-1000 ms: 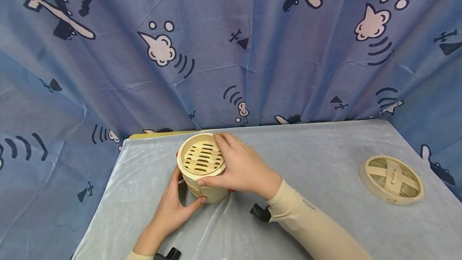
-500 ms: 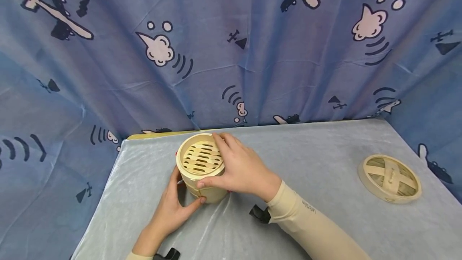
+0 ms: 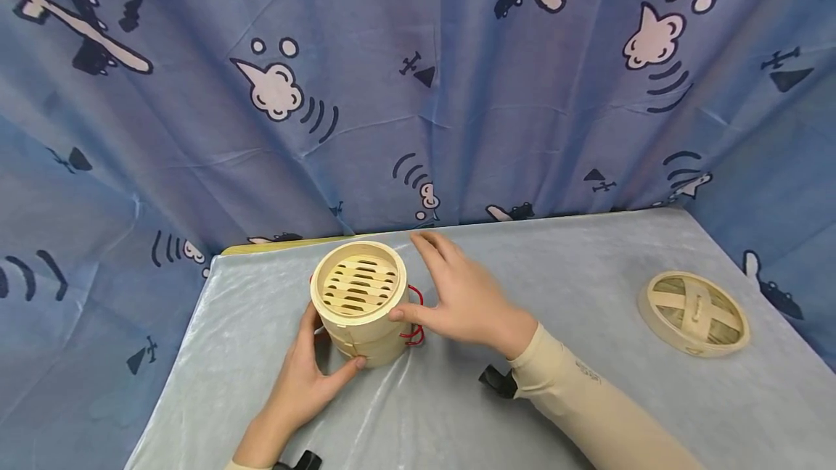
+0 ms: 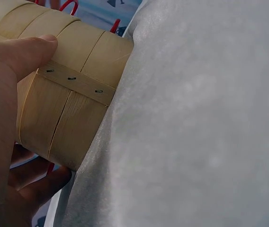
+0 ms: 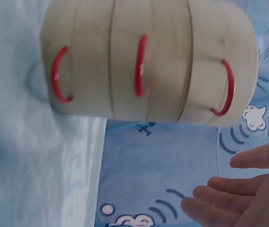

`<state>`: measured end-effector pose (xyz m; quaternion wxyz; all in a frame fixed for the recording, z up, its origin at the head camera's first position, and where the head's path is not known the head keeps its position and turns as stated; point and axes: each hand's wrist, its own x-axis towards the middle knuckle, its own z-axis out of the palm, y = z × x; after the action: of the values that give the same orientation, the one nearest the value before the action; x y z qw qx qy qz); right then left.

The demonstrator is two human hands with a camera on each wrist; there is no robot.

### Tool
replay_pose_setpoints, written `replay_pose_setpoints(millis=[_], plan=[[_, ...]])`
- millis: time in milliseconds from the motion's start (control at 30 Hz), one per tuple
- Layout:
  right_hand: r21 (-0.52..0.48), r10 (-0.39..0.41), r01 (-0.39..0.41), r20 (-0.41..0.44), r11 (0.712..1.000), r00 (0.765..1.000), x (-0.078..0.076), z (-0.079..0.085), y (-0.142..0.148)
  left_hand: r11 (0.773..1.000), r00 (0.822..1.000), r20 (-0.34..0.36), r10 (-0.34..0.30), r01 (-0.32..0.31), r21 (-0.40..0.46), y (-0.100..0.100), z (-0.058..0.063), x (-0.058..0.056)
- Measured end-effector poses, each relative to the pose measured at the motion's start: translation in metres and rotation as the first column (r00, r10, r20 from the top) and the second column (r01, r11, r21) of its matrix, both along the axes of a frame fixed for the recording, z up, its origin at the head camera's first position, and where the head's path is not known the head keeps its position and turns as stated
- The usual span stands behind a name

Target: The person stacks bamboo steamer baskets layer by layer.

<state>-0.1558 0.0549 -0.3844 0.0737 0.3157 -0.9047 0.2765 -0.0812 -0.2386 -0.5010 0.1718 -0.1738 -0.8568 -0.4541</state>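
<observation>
A stack of bamboo steamer baskets [image 3: 379,339] stands upright on the cloth-covered table, left of centre in the head view. Its top tier is uncovered and shows a slatted floor. Red loop handles [image 5: 140,66] stick out from its side, one on each of three tiers in the right wrist view. My left hand [image 3: 302,386] grips the stack low down, thumb on the near side and fingers round the left. Beside the upper right side is my right hand [image 3: 466,303], fingers extended and holding nothing. At the right lies a round bamboo lid [image 3: 695,315] with crossed strips.
Pale grey cloth [image 3: 522,267] covers the table. Blue curtains [image 3: 457,93] printed with planes and clouds hang behind it and at both sides. A yellow strip [image 3: 287,245] shows along the table's back left edge.
My right hand has let go of the top basket and moved right, uncovering red handles. My left hand keeps its grip. The view has shifted slightly.
</observation>
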Motion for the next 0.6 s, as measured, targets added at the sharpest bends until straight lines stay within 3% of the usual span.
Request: replay_pose_setpoints(millis=[400, 600], plan=[[-0.053, -0.082, 0.082, 0.004, 0.995, 0.997, 0.001, -0.011, 0.039, 1.0, 1.0, 0.005, -0.005, 0.005, 0.021, 0.001, 0.0, -0.001], [-0.031, -0.134, 0.134, 0.006, 0.991, 0.991, 0.005, -0.015, 0.066, 1.0, 1.0, 0.022, 0.012, -0.012, 0.008, 0.0, 0.001, 0.0]])
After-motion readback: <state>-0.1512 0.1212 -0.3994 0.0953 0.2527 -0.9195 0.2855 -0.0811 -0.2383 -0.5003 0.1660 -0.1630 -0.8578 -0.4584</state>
